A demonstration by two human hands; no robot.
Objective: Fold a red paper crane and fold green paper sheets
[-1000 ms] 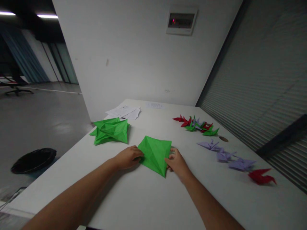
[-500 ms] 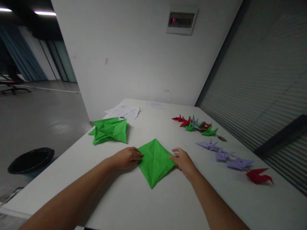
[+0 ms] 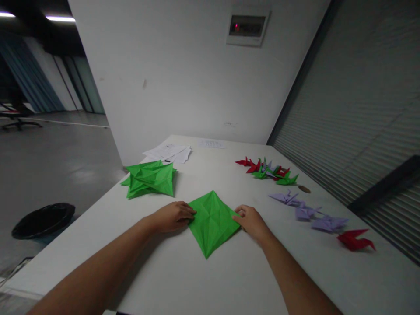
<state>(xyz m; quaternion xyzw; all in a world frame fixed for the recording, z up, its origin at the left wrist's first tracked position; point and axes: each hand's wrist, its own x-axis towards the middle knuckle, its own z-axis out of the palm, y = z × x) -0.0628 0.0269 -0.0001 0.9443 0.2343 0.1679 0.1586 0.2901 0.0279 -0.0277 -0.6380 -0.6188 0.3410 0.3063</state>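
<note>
A flat sheet of green origami paper (image 3: 212,224), creased and shaped like a diamond, lies on the white table (image 3: 229,280) between my hands. My left hand (image 3: 173,216) has its fingertips on the sheet's left corner. My right hand (image 3: 251,221) has its curled fingers at the right corner, partly covering it. A larger, bulkier folded green paper form (image 3: 151,179) sits just beyond my left hand, not touching it.
Origami cranes stand at the right: a mixed red, green and lilac cluster (image 3: 265,170), several lilac cranes (image 3: 305,213), and a red crane (image 3: 354,240). White papers (image 3: 167,153) lie at the far end. A black bin (image 3: 43,221) sits on the floor left of the table.
The green sheet has turned clockwise from a tilted position into an upright diamond. My right hand has moved rightward to its right corner.
</note>
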